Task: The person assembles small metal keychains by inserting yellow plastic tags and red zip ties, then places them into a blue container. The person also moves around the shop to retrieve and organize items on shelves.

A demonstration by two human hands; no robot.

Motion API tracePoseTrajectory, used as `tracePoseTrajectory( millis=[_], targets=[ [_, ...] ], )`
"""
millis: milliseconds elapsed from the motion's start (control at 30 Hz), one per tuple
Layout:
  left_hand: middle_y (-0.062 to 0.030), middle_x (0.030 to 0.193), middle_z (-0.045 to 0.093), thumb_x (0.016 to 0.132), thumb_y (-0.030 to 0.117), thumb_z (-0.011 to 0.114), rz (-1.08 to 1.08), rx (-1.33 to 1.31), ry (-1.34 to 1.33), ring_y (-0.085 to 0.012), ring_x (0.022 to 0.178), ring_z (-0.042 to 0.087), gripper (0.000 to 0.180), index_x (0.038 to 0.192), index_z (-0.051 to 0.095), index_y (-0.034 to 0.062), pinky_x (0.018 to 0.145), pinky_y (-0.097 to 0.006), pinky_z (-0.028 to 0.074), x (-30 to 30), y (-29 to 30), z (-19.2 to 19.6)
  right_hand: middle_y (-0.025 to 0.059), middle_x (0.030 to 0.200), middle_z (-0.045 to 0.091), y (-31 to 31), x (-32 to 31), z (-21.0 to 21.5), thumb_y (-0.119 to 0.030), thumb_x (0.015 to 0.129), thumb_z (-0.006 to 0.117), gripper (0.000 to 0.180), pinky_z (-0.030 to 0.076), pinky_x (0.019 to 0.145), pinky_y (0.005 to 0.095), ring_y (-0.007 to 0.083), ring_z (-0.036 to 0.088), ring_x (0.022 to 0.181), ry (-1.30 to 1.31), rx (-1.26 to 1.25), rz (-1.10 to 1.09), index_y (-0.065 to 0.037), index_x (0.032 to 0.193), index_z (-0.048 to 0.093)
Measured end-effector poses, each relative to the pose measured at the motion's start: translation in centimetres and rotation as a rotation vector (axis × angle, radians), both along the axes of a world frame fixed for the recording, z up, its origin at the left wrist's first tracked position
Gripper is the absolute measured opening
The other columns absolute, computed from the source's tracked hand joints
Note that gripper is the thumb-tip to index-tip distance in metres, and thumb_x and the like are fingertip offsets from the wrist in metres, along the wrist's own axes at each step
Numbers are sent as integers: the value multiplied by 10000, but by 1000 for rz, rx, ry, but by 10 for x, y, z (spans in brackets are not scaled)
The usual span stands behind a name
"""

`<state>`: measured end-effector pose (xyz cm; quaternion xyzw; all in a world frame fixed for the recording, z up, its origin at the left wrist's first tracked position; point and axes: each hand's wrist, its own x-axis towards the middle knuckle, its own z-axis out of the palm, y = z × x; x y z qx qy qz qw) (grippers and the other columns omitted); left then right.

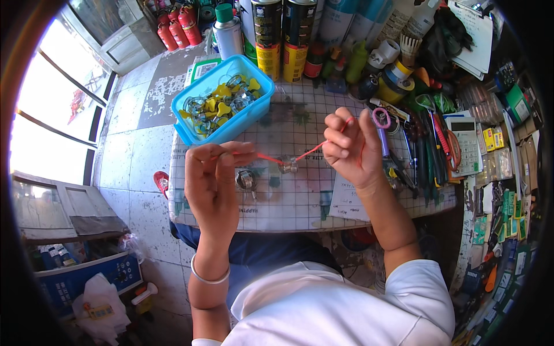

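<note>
A red string [311,151] runs between my two hands over the table. My left hand [210,179] pinches one end, and my right hand [353,144], raised a little higher, grips the other with a loose tail hanging by the palm. Midway along the string is a small bunch of metal ring clamps [287,166]; whether they are tied or only looped cannot be made out. Beside my left hand, another shiny metal hose clamp [246,180] lies on the tabletop. Just beyond that hand stands a blue plastic bin [231,128] filled with metal hose clamps with yellow thumb keys [223,108].
Spray cans [267,43] and bottles line the table's far edge. To the right lie purple-handled scissors [381,124], pliers, a calculator [463,141] and a paper sheet [348,199]. Fire extinguishers [188,26] stand on the floor at the far left.
</note>
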<state>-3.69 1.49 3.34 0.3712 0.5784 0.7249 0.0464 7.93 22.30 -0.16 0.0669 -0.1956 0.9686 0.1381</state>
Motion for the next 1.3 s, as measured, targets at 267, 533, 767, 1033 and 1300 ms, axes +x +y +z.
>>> tracePoseTrajectory(
  millis=[267, 533, 767, 1033, 1300],
  targets=[
    [-169, 1045, 637, 909, -70, 481, -256, -62, 7, -198, 923, 638, 91, 995, 479, -40, 820, -291, 497, 23, -8, 13, 175, 1281, 515, -29, -1, 21, -489, 776, 712, 844, 386, 528, 190, 45, 444, 567, -114, 565, -32, -63, 1391, 323],
    [-185, 1026, 632, 918, -57, 492, -237, -38, -146, -206, 933, 626, 94, 1007, 464, -52, 827, -306, 497, 16, -26, -3, -36, 764, 580, -51, 0, 15, -250, 820, 732, 304, 330, 517, 154, 7, 367, 562, -322, 1114, -248, -78, 1060, 658],
    [-200, 1028, 621, 934, -44, 466, -339, 10, -111, -202, 927, 631, 89, 1019, 445, -64, 839, -315, 507, 15, -29, -5, 11, 888, 635, -59, 2, 11, -157, 875, 665, 184, 416, 558, 189, 29, 441, 583, -236, 1025, 26, -52, 1025, 654],
    [-124, 1193, 530, 703, -101, 595, 50, -949, 812, -348, 1098, 507, 464, 1090, 656, 148, 936, -415, 430, -1, -36, -21, 8, 770, 624, -51, 1, 15, -267, 904, 633, 255, 421, 527, 191, 40, 495, 591, -480, 964, -157, -20, 956, 670],
    [-99, 990, 567, 719, 0, 683, 75, -973, 689, -306, 874, 570, 243, 948, 611, 39, 789, -404, 450, -12, -40, -21, 0, 717, 619, -55, 1, 17, -241, 892, 653, 237, 383, 501, 176, 30, 484, 570, -510, 970, -170, -13, 953, 676]
  ],
)
